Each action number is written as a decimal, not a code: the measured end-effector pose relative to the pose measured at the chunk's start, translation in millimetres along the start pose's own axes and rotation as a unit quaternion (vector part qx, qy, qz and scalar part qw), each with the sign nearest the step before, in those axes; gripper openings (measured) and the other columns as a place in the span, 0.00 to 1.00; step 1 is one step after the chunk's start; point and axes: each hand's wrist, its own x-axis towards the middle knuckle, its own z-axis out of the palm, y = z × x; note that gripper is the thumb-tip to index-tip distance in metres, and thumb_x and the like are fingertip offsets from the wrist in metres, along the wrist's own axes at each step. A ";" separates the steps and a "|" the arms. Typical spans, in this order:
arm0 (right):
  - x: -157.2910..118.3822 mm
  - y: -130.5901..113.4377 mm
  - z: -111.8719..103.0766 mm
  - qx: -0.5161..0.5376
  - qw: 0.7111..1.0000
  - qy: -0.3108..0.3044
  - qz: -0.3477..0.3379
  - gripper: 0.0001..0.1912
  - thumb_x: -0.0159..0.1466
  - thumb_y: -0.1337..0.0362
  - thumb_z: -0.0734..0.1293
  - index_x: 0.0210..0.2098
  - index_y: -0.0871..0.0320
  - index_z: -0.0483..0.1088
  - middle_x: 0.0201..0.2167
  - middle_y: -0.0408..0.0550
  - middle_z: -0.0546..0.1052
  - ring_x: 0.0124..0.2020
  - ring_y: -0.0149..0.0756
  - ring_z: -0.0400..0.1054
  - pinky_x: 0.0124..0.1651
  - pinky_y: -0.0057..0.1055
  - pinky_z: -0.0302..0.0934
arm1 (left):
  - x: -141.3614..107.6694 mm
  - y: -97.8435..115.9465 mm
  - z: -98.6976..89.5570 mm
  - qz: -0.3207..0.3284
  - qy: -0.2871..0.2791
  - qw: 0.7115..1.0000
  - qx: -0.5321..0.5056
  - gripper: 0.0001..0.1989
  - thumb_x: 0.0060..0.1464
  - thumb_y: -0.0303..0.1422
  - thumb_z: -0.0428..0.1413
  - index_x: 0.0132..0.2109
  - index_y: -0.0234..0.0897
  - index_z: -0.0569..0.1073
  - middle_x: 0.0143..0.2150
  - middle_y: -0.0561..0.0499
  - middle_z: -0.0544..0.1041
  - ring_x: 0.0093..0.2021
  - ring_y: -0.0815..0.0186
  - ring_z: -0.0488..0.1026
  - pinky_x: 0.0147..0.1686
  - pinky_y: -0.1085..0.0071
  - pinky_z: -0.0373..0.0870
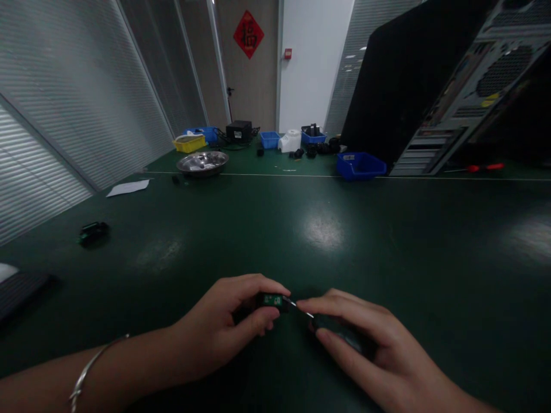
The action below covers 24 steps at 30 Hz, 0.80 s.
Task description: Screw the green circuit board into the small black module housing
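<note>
Between the thumb and fingers of my left hand (235, 315) is a small black part with a green circuit board (272, 299) showing on its near side. My right hand (365, 338) is closed around the dark handle of a screwdriver (305, 310). Its thin metal shaft points left, and the tip meets the right end of the small part. I cannot make out the exact shape of the tip. Both hands are just above the green table (241, 229), close to its near side.
A black and green part (93, 231) and a dark keyboard-like object (23, 292) lie at left. Further back are a white paper (128, 188), a metal bowl (202, 163) and a blue bin (360, 166). A large black computer case (408, 80) stands at right, near a red-handled tool (486, 167).
</note>
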 end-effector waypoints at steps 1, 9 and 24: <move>-0.1 -0.1 0.1 0.001 1.000 0.000 0.001 0.16 0.62 0.68 0.65 0.48 0.48 0.73 0.41 0.47 0.79 0.38 0.36 0.74 0.32 0.24 0.69 | 0.3 -0.4 -0.2 0.002 0.000 1.000 0.003 0.13 0.60 0.33 0.52 0.51 0.36 0.72 0.37 0.48 0.74 0.31 0.70 0.72 0.33 0.75 0.70; -1.4 2.5 0.0 0.009 1.000 -0.004 -0.002 0.16 0.62 0.68 0.66 0.48 0.48 0.73 0.40 0.47 0.79 0.39 0.37 0.74 0.37 0.26 0.70 | 0.6 -1.0 -0.5 0.011 -0.011 0.999 0.032 0.14 0.60 0.33 0.52 0.52 0.37 0.72 0.38 0.48 0.75 0.31 0.69 0.73 0.33 0.75 0.69; 0.4 -1.0 -1.9 0.029 0.999 -0.020 -0.001 0.19 0.60 0.70 0.66 0.49 0.47 0.73 0.43 0.47 0.79 0.41 0.37 0.74 0.36 0.25 0.70 | 0.8 6.2 -2.4 0.052 0.000 0.995 0.091 0.11 0.59 0.30 0.53 0.49 0.38 0.74 0.42 0.48 0.79 0.42 0.65 0.75 0.42 0.73 0.69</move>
